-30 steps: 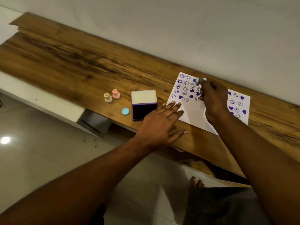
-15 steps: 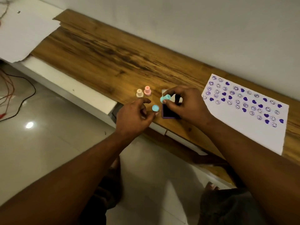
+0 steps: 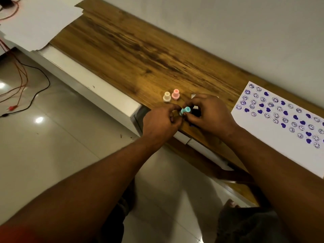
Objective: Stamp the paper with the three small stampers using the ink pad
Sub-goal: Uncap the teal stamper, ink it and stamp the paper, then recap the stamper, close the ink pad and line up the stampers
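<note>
1. Hands met at the middle of the frame, where half a second earlier we had held them slightly apart.
2. Our right hand (image 3: 208,116) pinched the blue stamper (image 3: 185,111) between thumb and fingertips, tilted, over the near edge of the wooden table (image 3: 140,55).
3. Our left hand (image 3: 161,124) had closed in, fingers curled against the stamper's lower end; we could not tell whether it pinched anything.
4. The round blue cap, earlier lying on the wood, no longer showed.
5. The ink pad (image 3: 195,112) sat mostly hidden behind the right hand.
6. The cream stamper (image 3: 166,97) and pink stamper (image 3: 175,94) stood upright as before, just upper left of the hands; the stamped paper (image 3: 273,141) lay at the right edge.
</note>
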`<state>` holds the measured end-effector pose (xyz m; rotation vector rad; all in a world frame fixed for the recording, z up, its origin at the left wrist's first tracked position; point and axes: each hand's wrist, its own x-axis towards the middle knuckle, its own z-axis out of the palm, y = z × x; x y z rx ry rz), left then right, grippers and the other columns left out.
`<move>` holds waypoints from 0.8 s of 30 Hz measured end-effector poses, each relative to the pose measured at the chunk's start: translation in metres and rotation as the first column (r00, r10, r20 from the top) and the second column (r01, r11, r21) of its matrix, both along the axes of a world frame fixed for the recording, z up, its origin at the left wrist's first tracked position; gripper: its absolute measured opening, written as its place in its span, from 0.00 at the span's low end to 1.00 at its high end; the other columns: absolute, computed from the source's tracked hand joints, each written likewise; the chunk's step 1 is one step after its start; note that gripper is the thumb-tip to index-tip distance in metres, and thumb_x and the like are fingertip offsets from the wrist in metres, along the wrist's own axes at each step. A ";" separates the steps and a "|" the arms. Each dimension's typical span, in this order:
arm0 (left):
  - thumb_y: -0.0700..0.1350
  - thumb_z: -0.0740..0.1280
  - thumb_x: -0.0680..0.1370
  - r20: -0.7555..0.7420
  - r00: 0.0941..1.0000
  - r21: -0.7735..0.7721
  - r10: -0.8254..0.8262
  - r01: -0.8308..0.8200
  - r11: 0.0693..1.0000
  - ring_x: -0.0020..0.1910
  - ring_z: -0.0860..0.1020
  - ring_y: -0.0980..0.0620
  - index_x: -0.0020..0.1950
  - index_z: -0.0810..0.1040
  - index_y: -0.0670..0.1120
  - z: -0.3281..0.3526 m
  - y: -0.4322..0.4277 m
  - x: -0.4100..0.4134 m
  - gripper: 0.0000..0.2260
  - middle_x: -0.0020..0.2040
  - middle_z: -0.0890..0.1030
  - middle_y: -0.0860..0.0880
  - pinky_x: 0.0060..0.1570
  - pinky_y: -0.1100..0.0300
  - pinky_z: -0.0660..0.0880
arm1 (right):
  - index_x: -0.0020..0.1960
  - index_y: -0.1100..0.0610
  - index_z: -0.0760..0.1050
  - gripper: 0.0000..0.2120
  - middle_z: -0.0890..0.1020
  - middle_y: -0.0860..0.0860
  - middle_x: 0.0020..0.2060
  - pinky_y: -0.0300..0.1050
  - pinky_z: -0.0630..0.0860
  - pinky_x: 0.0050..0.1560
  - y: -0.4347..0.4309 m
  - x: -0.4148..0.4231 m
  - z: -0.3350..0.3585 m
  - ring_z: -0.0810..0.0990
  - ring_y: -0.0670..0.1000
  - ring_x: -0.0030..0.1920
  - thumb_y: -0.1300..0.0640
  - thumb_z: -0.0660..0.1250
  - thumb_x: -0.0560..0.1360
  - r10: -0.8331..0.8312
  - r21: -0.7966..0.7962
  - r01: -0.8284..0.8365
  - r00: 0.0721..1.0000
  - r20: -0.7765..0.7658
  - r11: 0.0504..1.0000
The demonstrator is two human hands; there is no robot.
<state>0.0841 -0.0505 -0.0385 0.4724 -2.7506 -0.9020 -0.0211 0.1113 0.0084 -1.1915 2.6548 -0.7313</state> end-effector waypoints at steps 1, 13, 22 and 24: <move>0.58 0.69 0.78 0.007 1.000 -0.004 0.003 -0.003 1.000 0.34 0.75 0.64 0.64 0.83 0.59 0.000 0.000 -0.001 0.15 0.32 0.74 0.64 0.35 0.67 0.65 | 0.58 0.46 0.85 0.12 0.85 0.49 0.58 0.47 0.79 0.48 0.000 -0.001 -0.001 0.82 0.50 0.56 0.45 0.73 0.76 0.000 0.011 0.000 1.000 -0.010 1.000; 0.56 0.69 0.78 0.047 0.999 -0.013 -0.003 0.004 1.000 0.37 0.77 0.62 0.66 0.82 0.59 0.001 0.001 -0.004 0.16 0.33 0.77 0.60 0.41 0.59 0.74 | 0.62 0.48 0.83 0.13 0.83 0.48 0.57 0.41 0.69 0.46 -0.007 0.002 -0.002 0.80 0.51 0.58 0.46 0.70 0.79 0.008 0.086 -0.002 0.998 -0.066 0.996; 0.61 0.68 0.79 0.016 1.000 -0.037 -0.012 0.012 0.999 0.36 0.77 0.61 0.68 0.81 0.58 0.002 0.000 -0.003 0.18 0.33 0.76 0.60 0.38 0.61 0.70 | 0.61 0.47 0.85 0.14 0.85 0.49 0.58 0.49 0.80 0.54 -0.015 0.007 -0.003 0.83 0.51 0.57 0.44 0.74 0.77 -0.118 0.066 0.118 0.993 0.007 0.991; 0.60 0.68 0.79 0.010 1.000 -0.050 -0.018 0.018 0.999 0.35 0.76 0.62 0.68 0.80 0.57 0.002 0.001 -0.002 0.19 0.33 0.76 0.59 0.37 0.63 0.70 | 0.61 0.47 0.85 0.18 0.85 0.47 0.55 0.49 0.81 0.52 -0.010 0.004 -0.003 0.82 0.49 0.54 0.41 0.76 0.74 -0.079 0.046 0.076 0.994 0.069 0.996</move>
